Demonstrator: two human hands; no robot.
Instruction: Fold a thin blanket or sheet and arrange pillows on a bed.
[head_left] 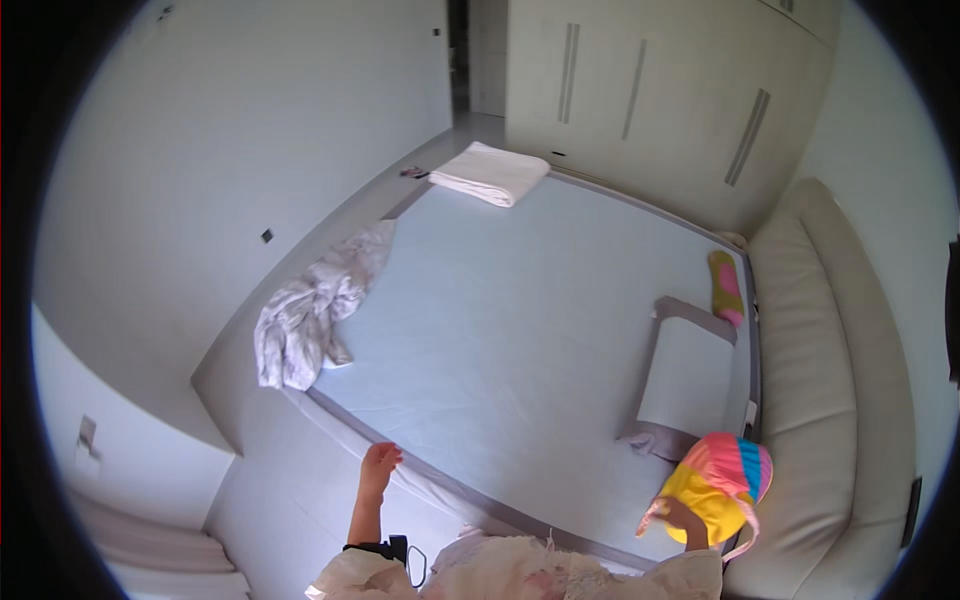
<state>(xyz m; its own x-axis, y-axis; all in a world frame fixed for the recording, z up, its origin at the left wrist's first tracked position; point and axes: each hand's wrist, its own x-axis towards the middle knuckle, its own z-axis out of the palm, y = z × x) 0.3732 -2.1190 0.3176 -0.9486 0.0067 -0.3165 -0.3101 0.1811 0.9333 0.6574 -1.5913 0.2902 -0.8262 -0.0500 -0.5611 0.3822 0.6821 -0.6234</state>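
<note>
At the near right corner of the bed, my right hand (678,514) is closed on a soft bag (728,478) with pink, blue and yellow panels and thin pink straps. It looks like a small backpack. The fingers are by one strap and partly hidden against the yellow cloth. My left hand (380,463) hangs over the near left edge of the bed, fingers loosely bent and holding nothing. Just beyond the bag lies a pillow (688,375) with a pale centre and grey-mauve borders.
The bed (500,320) has a pale blue sheet. A crumpled patterned cover (315,310) droops off its left side. A folded pale blanket (490,174) rests at the far corner. An olive and pink cushion (725,288) lies near the padded headboard (810,380). Wardrobes (670,90) stand behind.
</note>
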